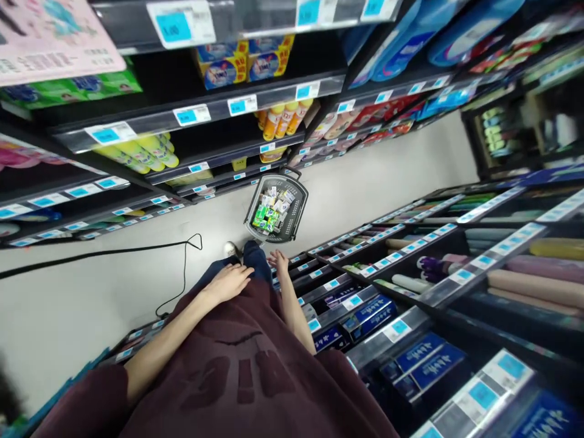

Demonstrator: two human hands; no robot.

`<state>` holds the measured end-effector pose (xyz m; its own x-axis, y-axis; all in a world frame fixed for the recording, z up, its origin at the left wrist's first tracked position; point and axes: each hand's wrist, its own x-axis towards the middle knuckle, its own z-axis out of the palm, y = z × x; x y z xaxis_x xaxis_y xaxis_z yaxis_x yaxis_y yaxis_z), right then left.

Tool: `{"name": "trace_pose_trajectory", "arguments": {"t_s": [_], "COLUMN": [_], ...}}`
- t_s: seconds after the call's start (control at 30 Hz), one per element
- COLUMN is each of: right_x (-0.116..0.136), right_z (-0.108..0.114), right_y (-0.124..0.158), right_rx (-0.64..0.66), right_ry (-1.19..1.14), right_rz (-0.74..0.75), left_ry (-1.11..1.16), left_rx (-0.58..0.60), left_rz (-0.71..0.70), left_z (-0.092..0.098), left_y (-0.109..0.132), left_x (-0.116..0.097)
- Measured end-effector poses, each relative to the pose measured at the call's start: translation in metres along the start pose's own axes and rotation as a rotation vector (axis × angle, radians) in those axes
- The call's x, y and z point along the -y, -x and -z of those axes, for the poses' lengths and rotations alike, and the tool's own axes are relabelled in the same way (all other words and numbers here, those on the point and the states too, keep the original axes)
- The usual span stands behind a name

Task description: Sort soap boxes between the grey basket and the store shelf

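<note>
My left hand (230,281) rests flat against the front of my body near the top of my trousers, fingers stretched out and nothing in them. Held a little apart from my right side, my right hand (278,262) has loosely bent, spread fingers and is empty. It is close to the near end of a grey shopping basket (298,210), which stands on the floor ahead of my feet. Inside lie several green packs (266,218) and small white boxes (283,202), too small to read. The basket's black handle (288,171) sits at its far end.
Shelves with price tags (193,114) line the far side, holding yellow-green bottles (141,153), orange bottles (285,118) and boxed soap (269,65). More shelves on my right hold blue boxes (371,317). A black cord (114,250) loops at the left.
</note>
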<state>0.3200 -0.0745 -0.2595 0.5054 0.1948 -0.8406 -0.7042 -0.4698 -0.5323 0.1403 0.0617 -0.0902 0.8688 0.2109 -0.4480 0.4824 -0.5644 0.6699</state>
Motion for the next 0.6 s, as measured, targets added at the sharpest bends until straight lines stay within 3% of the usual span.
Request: {"name": "trace_pose_trajectory", "arguments": {"t_s": [0.23, 0.43, 0.6], "right_x": [0.027, 0.039, 0.057], "right_z": [0.014, 0.038, 0.042], "right_y": [-0.019, -0.015, -0.02], "right_rx": [0.077, 0.179, 0.165], "right_ry": [0.095, 0.186, 0.228], "right_rz": [-0.061, -0.145, -0.186], "left_ry": [-0.179, -0.162, -0.111], "left_rx": [0.28, 0.435, 0.49], "left_rz": [-0.06, -0.082, -0.101], "left_z": [-0.003, -0.016, -0.012], "left_y": [-0.058, -0.119, -0.153], "left_x": [-0.007, 0.015, 0.036]}}
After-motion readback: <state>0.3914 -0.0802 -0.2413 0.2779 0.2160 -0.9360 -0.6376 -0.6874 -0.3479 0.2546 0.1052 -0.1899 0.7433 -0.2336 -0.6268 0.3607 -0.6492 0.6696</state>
